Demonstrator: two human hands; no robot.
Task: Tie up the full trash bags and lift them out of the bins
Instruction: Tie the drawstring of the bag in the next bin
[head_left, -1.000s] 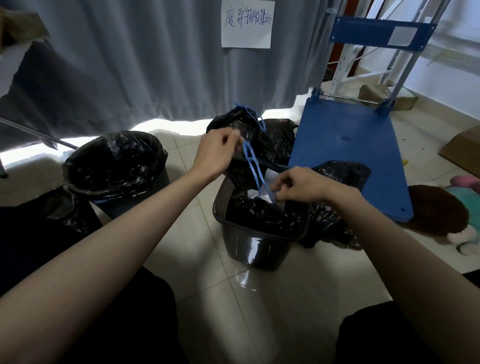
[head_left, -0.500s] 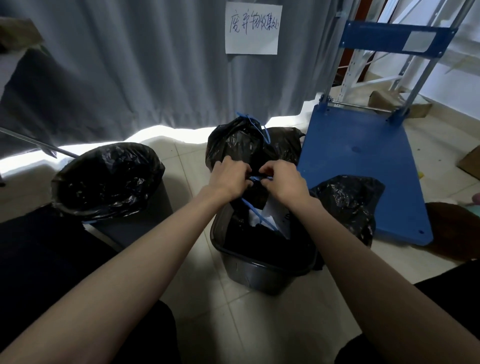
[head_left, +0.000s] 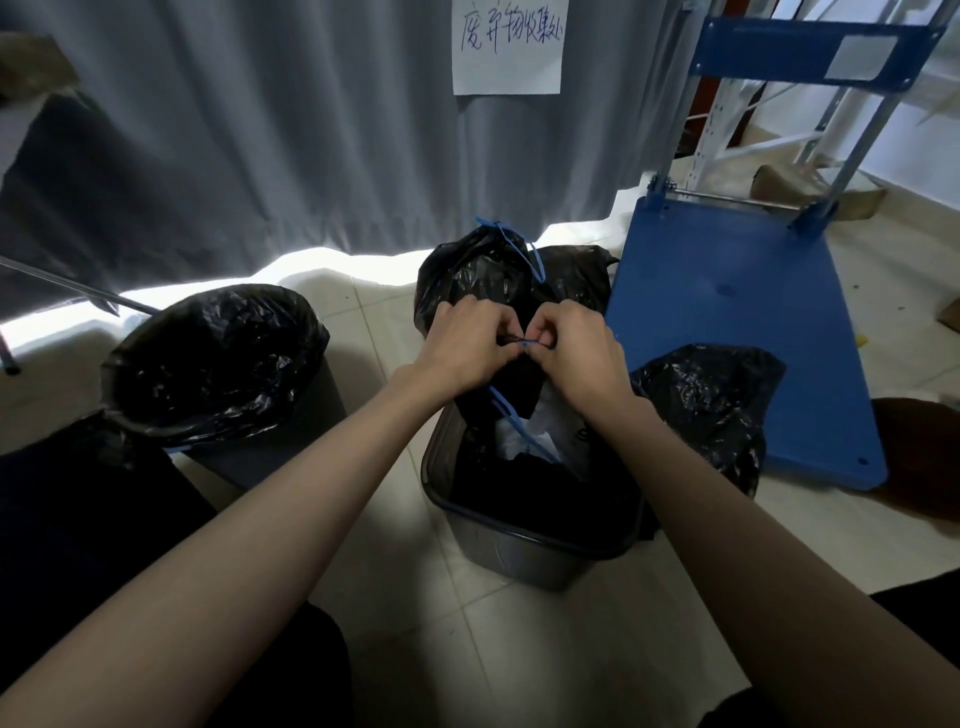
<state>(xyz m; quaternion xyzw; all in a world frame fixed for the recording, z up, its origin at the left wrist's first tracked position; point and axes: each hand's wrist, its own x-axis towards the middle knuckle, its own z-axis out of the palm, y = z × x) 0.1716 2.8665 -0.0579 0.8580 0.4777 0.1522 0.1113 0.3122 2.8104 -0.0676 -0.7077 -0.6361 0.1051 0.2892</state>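
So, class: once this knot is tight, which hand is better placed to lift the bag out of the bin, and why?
Probably the left hand: it grips the gathered neck of the bag above the bin, while the right hand pinches the blue drawstring.

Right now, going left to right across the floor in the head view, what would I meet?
Lined round bin → left hand → right hand, both pinching the blue drawstring over the square bin → loose black bag → blue cart.
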